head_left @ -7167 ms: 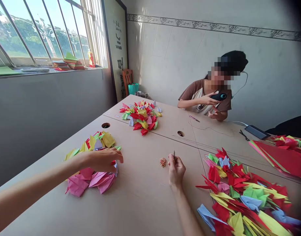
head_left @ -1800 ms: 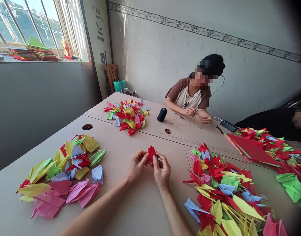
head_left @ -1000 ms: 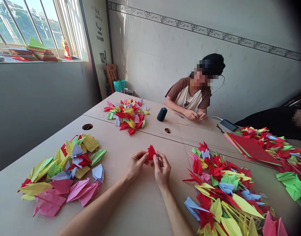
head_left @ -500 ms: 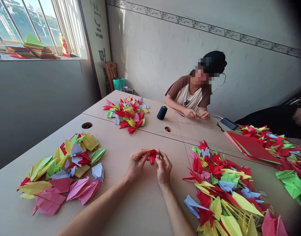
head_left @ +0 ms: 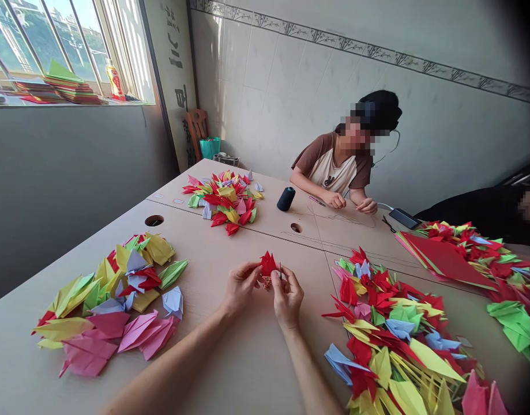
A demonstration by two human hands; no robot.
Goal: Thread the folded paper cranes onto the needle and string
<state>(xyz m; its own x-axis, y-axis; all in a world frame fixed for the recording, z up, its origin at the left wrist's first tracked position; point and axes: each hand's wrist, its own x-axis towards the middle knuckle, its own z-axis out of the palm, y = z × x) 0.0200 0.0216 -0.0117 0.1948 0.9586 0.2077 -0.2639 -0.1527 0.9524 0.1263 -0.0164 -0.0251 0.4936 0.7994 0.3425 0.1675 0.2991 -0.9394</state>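
Between my hands, over the table (head_left: 199,357), stands a red folded paper piece (head_left: 268,264) with its points up. My left hand (head_left: 242,288) is closed, pinching its left side between thumb and fingers. On the other side my right hand (head_left: 288,300) is closed too, its thumb and fingers around a thin dark stick-like tool (head_left: 281,271) beside the paper's right edge. The tool's kind is too small to make out. A small red-and-white speckled bit (head_left: 266,283) shows just under the red paper, between the fingertips.
Piles of colourful folded paper lie at left (head_left: 100,294), at the back (head_left: 225,199) and at right (head_left: 394,328). A dark thread cone (head_left: 286,199) stands near a table hole (head_left: 296,227). Red paper sheets (head_left: 446,262) lie at right. Across the table sits a co-worker (head_left: 338,161).
The red paper between my fingers has turned more upright and rises higher, and more of the speckled bit shows beneath. The co-worker's hands have moved slightly apart.
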